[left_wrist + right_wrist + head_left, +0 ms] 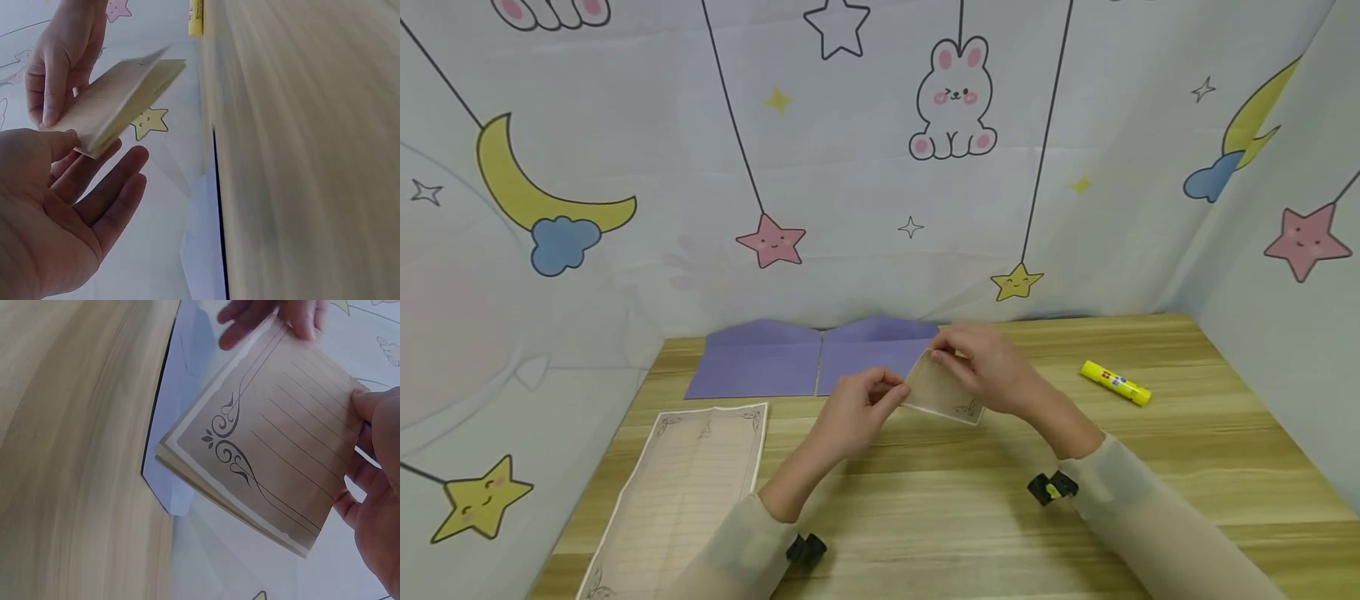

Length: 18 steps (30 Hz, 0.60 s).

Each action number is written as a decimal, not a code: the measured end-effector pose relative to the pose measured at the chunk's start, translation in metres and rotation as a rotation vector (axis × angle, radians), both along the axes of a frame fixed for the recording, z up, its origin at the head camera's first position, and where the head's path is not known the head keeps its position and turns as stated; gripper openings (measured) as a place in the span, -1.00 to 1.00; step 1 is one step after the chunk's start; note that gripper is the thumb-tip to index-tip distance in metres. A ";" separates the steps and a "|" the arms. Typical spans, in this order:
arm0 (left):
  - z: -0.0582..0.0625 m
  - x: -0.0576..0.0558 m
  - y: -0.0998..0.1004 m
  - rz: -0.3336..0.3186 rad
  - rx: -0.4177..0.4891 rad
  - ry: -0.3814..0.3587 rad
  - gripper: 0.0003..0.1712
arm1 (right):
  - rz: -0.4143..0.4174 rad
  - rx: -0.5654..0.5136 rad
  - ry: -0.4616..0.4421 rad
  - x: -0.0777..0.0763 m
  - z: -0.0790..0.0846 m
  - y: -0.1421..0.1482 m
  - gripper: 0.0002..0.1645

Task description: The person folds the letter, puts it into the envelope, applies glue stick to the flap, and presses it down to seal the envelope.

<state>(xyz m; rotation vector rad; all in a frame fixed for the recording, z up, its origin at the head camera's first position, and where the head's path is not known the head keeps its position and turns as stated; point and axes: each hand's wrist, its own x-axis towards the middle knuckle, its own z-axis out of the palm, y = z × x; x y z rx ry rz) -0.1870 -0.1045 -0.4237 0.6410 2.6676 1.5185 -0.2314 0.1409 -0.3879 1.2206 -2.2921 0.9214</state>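
Note:
A folded sheet of lined letter paper (pixel 943 392), beige with a scrolled corner ornament, is held between both hands above the wooden table. My left hand (pixel 853 410) pinches its left corner between thumb and fingers; the other fingers spread loosely below in the left wrist view. Along the upper edge, my right hand (pixel 992 367) grips the paper with the thumb on the lined face (pixel 287 437). Layers of the fold stand slightly apart at the edge in both wrist views. Behind the hands lie two purple envelopes (pixel 756 367), flaps toward the back, the right one partly covered.
Another lined letter sheet (pixel 688 492) with ornamented corners lies flat at the left, partly under the left sleeve. A yellow glue stick (pixel 1116 383) rests on the table (pixel 955 517) at the right. A printed white curtain (pixel 865 183) hangs behind the table.

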 end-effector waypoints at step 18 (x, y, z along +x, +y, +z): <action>0.008 -0.013 0.010 0.184 0.212 0.003 -0.83 | -0.104 -0.013 -0.083 0.002 -0.008 0.005 -0.60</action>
